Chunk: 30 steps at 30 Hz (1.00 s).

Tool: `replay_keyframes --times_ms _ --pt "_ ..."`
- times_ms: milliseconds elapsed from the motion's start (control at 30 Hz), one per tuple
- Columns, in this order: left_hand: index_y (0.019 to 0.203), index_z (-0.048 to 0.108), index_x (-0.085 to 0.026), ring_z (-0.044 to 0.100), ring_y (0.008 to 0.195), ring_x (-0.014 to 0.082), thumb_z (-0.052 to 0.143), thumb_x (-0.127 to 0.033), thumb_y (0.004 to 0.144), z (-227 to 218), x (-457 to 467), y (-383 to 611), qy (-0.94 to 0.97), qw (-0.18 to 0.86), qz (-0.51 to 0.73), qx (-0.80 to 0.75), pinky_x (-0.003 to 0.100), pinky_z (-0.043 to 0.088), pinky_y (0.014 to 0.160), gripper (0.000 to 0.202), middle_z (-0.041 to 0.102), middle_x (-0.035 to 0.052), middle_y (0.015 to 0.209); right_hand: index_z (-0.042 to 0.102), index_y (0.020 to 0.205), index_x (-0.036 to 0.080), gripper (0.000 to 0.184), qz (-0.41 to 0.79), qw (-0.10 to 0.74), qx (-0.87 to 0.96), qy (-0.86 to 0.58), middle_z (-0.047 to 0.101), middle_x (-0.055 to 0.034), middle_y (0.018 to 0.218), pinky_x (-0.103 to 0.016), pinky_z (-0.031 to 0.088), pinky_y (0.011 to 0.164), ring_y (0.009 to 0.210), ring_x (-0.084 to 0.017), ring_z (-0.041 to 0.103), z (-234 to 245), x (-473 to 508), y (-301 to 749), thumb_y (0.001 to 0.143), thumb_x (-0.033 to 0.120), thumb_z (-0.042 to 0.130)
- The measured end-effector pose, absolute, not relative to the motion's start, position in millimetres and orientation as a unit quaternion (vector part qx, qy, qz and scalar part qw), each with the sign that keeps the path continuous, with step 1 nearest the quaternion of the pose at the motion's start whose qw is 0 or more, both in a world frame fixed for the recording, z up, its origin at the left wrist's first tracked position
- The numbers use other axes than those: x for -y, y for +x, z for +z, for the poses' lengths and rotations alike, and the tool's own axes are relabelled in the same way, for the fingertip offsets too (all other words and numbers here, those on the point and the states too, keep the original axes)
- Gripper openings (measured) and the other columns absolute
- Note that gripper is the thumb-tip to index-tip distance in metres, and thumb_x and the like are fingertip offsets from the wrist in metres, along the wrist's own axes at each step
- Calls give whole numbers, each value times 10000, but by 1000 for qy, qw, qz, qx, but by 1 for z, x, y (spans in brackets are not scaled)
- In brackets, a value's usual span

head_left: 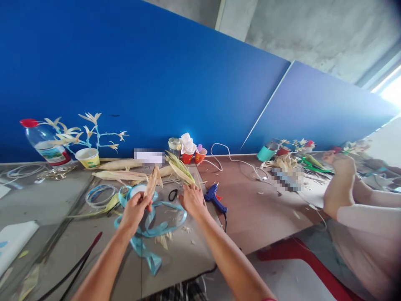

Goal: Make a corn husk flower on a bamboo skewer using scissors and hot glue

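My left hand (135,209) is closed round the base of a small bunch of dried corn husk (153,180), held upright above the grey table (78,246). A light blue ribbon (152,232) loops under and around that hand. My right hand (191,200) rests knuckles up on the table, its fingers at the lower end of a green-tinged corn husk (179,167); I cannot see whether it grips the husk. Black scissors (173,194) lie just left of the right hand. A blue glue gun (214,198) lies just right of it.
Long pale husks (120,165) lie at the back, beside a yellow cup (88,157) with a husk-flower branch (90,133) and a water bottle (46,146). Red cups (194,156) stand by the blue partition (156,75). Another person's arm (340,188) rests on the brown table (260,209) at right.
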<state>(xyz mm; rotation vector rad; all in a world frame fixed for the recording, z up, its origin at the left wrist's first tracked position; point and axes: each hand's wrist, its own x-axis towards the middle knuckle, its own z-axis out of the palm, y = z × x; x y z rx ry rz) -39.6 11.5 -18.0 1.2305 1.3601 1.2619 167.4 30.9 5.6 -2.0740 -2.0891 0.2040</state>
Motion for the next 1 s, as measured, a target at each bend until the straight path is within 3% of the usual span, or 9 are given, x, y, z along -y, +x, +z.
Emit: replay_keyframes --times_ms 233,433,600,767,1000 --pt "677 591 -187 503 511 136 642 -473 730 -23 -13 -40 492 451 507 -545 262 400 556 295 577 -13 554 560 1173 182 568 36 126 666 -735 569 -165 1132 -407 318 886 1075 -317 503 -9 -41 154 787 597 533" --pt "678 576 -186 502 505 133 639 -473 736 -22 -12 -39 489 458 515 -534 267 389 558 300 567 -19 554 618 1081 191 491 47 119 660 -740 577 -165 1109 -417 297 889 1077 -322 485 -11 -34 158 773 570 558" --pt "667 578 -185 508 511 138 624 -474 748 -22 -12 -39 503 443 506 -543 267 379 556 304 558 -20 525 617 1110 238 432 88 104 695 -706 583 -138 1110 -411 322 853 1076 -309 482 -4 -24 171 787 516 549" --pt "669 566 -186 504 511 133 623 -470 747 -20 -12 -39 504 444 505 -543 264 384 561 300 561 -25 533 626 1086 235 477 92 72 738 -665 606 -126 1061 -409 327 844 1069 -315 486 -1 -17 178 746 565 571" --pt "661 553 -187 501 522 134 601 -483 760 -19 -11 -38 513 438 500 -542 265 386 565 315 546 -27 522 594 1107 209 505 69 6 761 -645 602 -137 1071 -394 324 831 1035 -299 516 3 -7 180 708 518 616"
